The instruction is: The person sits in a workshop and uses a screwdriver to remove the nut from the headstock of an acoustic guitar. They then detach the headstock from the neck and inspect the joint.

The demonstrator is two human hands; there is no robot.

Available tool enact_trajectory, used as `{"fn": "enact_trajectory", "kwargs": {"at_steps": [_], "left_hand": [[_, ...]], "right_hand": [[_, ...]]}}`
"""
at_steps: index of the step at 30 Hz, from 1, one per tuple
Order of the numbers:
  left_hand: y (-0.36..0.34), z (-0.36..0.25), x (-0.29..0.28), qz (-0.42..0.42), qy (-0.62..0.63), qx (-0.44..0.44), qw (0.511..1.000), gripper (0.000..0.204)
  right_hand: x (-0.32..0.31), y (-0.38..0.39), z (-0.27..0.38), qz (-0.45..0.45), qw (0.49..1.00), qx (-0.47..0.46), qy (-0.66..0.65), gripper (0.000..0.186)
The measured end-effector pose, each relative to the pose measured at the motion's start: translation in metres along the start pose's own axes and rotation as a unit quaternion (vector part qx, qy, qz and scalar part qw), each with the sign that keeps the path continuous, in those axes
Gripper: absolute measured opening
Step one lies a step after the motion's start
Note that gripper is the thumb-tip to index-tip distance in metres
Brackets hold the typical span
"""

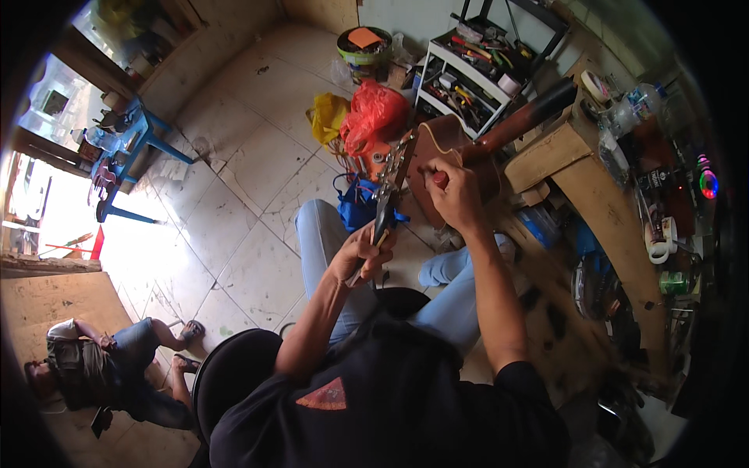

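Though its far end hides, I see right hand gripping red rounded handle | left hand curled round dark guitar neck

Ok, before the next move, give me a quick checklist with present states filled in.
1. Left hand on the guitar neck: ok, fingers closed around it.
2. Right hand on the red handle: ok, gripped.
3. Far end of that handle touching anything: cannot tell, hidden.
4. Headstock uncovered by the hands: ok.
5. Floor beyond the headstock tidy: not ok, a red plastic bag sits there.
6. Other person apart from the work: ok, off to the left.
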State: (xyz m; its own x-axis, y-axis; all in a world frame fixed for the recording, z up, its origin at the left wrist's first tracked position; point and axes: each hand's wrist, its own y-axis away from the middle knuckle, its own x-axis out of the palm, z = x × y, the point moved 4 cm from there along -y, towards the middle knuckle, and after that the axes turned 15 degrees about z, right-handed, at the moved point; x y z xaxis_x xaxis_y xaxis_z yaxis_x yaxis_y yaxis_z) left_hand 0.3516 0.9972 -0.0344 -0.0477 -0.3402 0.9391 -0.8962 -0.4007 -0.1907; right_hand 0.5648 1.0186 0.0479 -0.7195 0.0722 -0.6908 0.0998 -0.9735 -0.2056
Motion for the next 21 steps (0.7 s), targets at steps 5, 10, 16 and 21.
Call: {"fn": "enact_trajectory", "kwargs": {"at_steps": [5, 10, 16, 21], "left_hand": [[0.009, 0.003, 0.001, 0.123, 0.193, 0.032, 0.973, 0.04], [0.014, 0.003, 0.006, 0.142, 0.266, 0.001, 0.953, 0.051], [0.022, 0.008, 0.002, 0.151, 0.281, -0.034, 0.947, 0.053], [0.026, 0.012, 0.003, 0.105, 0.248, -0.06, 0.961, 0.048]], "right_hand": [[0.002, 0.014, -0.027, 0.062, 0.989, 0.125, 0.043, 0.031], [0.012, 0.013, 0.006, 0.069, 0.976, 0.099, -0.182, 0.025], [0.026, 0.005, 0.002, -0.089, 0.987, 0.04, -0.124, 0.016], [0.024, -0.007, 0.019, -0.05, 0.996, 0.01, -0.076, 0.013]]}}
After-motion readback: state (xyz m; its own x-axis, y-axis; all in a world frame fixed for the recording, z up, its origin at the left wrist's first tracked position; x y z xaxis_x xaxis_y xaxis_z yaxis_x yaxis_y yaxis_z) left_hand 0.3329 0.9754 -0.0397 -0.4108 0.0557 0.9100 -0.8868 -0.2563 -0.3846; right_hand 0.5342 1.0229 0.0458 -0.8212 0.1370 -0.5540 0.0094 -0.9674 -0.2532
